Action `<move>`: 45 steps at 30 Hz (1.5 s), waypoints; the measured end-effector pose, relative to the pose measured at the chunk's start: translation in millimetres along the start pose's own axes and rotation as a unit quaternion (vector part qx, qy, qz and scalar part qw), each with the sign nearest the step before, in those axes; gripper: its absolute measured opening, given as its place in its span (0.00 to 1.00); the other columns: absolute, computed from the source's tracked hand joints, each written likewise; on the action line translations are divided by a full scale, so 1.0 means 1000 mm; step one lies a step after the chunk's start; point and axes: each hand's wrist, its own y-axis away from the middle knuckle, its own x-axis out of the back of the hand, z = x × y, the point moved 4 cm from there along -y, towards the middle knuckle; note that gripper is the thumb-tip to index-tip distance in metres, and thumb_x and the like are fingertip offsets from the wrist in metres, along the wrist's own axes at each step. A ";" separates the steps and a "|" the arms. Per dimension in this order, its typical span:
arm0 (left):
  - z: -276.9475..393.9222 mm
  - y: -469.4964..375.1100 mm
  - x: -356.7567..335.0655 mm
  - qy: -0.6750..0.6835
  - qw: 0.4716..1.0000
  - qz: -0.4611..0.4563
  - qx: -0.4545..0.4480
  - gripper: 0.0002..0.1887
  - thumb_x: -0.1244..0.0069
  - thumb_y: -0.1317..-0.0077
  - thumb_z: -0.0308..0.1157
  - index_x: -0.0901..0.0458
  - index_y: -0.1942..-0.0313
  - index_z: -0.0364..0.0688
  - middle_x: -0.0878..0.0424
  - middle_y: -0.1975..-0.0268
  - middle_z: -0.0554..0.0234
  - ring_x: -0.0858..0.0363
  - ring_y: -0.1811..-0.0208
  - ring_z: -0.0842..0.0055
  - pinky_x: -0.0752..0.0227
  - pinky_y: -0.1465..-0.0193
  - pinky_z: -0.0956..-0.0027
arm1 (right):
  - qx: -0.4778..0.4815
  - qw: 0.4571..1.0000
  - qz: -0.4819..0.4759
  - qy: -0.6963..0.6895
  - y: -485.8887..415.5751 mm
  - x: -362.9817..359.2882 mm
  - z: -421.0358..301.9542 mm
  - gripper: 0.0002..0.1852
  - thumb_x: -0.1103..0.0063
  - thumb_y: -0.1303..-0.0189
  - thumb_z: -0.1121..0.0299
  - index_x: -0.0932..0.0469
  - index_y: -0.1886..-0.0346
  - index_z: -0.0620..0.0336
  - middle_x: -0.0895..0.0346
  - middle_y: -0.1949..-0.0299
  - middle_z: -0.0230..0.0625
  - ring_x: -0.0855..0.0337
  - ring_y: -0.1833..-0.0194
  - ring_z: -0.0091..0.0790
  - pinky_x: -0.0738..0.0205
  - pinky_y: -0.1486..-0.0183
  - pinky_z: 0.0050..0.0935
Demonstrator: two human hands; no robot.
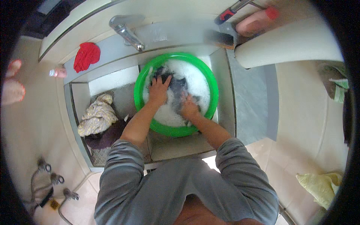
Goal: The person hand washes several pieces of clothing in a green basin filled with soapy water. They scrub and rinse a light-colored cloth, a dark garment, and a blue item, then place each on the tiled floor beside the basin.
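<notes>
A round green plastic basin point(214, 84) stands in a stone-like sink point(180, 150), filled with white soapy foam point(198, 71). Dark wet cloth point(177, 87) lies half sunk in its middle. My left hand point(159, 90) rests on the upper left of the cloth, back up, its fingers spread. Lower and to the right, my right hand point(189, 108) is curled around a part of the cloth. Foam and water partly cover its fingertips. My right forearm crosses the basin's near rim.
Left of the basin lie a patterned pale cloth point(98, 116) and a dark purple cloth point(105, 137). A metal faucet point(128, 33) overhangs the sink's back edge. Red cloth point(86, 56), a small bottle point(58, 73), a brush point(220, 38) and a pink bottle point(256, 22) sit around it.
</notes>
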 end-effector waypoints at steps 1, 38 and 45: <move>-0.007 -0.010 -0.008 0.019 1.000 0.009 -0.017 0.37 0.50 0.36 0.26 0.40 0.28 0.59 0.37 0.32 0.38 0.35 0.34 0.41 0.31 0.37 0.46 | 0.019 0.998 -0.051 0.014 -0.006 -0.015 0.001 0.23 0.37 0.43 0.62 0.22 0.44 0.61 0.23 0.47 0.54 0.23 0.44 0.56 0.29 0.39 0.48; 0.146 0.136 0.431 0.615 0.766 0.106 -0.154 0.24 0.41 0.36 0.50 0.21 0.50 0.41 0.15 0.55 0.63 0.16 0.57 0.77 0.23 0.52 0.73 | 0.097 0.770 0.394 -0.492 0.216 0.424 0.013 0.19 0.30 0.42 0.59 0.17 0.52 0.59 0.13 0.59 0.33 0.16 0.61 0.25 0.22 0.53 0.30; 0.091 0.119 0.344 0.548 0.833 0.027 -0.062 0.52 0.39 0.43 0.62 0.40 0.30 0.33 0.26 0.37 0.50 0.28 0.37 0.66 0.34 0.34 0.61 | 0.140 0.831 0.442 -0.308 0.174 0.367 0.027 0.21 0.37 0.42 0.60 0.23 0.46 0.55 0.19 0.53 0.53 0.19 0.50 0.57 0.25 0.46 0.44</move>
